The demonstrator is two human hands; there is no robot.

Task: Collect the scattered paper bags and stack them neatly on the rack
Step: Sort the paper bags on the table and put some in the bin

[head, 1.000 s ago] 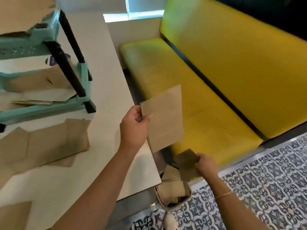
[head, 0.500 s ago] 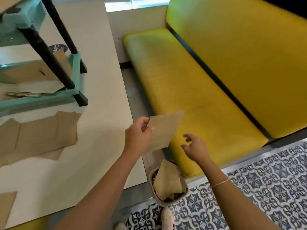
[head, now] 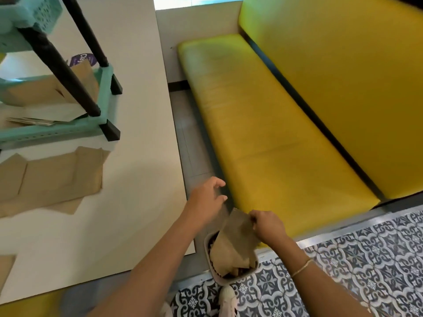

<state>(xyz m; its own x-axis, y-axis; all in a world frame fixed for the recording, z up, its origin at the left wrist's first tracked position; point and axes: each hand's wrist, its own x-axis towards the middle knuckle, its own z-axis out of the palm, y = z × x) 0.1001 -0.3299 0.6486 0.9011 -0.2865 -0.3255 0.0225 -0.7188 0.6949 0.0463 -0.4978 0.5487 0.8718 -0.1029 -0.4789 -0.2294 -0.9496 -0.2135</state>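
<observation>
Beside a yellow bench (head: 286,138), a white table (head: 142,133) carries the teal rack (head: 104,92) at its far-left corner. The right hand (head: 266,225) pinches a paper bag (head: 235,239) standing in a floor bin (head: 215,274), apparently to lift it out; the left hand (head: 206,197) hovers empty over the table's right edge, fingers loosely spread.

Your way along the bench (head: 142,156) is open on its right half, from the rack (head: 103,104) to the near edge. On the left, flat bags (head: 52,179) cover the surface just below the rack's lower shelf, whose black posts (head: 59,65) cross the opening (the gap above the stacked bags there is narrow). Between bench and seat (head: 270,138) runs a tight floor strip; at its near end the bin (head: 231,271) blocks it, stuffed with bags.
</observation>
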